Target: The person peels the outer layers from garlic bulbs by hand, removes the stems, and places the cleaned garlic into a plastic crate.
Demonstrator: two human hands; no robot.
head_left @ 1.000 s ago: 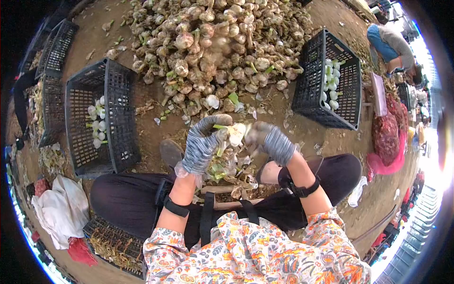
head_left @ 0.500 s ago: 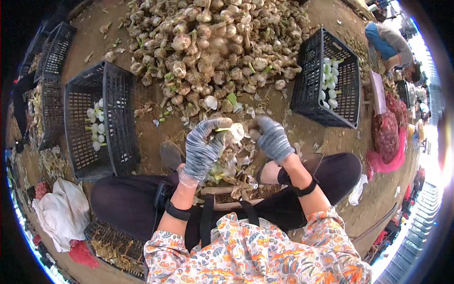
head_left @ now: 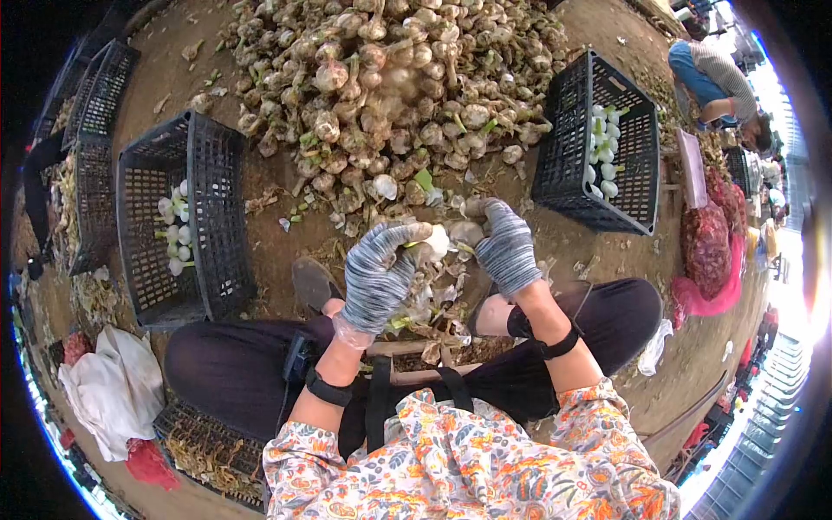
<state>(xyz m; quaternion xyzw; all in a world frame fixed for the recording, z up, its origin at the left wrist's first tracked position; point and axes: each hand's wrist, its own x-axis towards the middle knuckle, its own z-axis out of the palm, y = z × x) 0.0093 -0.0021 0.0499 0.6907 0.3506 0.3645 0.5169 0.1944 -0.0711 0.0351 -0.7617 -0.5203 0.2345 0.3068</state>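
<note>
My left hand (head_left: 380, 270), in a grey striped glove, is closed around a garlic bulb (head_left: 438, 242) whose white side shows beyond the thumb. To its right, my right hand (head_left: 506, 246), in a matching glove, is closed with thumb and fingers pinched beside the bulb. A pale, blurred piece of skin (head_left: 466, 234) shows between the bulb and my right fingers; its hold on it is unclear. Beyond both hands lies a large heap of unpeeled garlic (head_left: 381, 95). Loose peelings (head_left: 433, 325) cover the ground below my hands.
Black crates with peeled white bulbs stand at the left (head_left: 221, 217) and right (head_left: 598, 208). Net sacks (head_left: 709, 251) lie farther right, near another person (head_left: 719, 78) bending over. A white sack (head_left: 113, 390) is at lower left. My bent legs flank the peelings.
My right hand has shifted slightly up and right, and a pale piece now shows between it and the bulb. My left hand has moved slightly right with the bulb.
</note>
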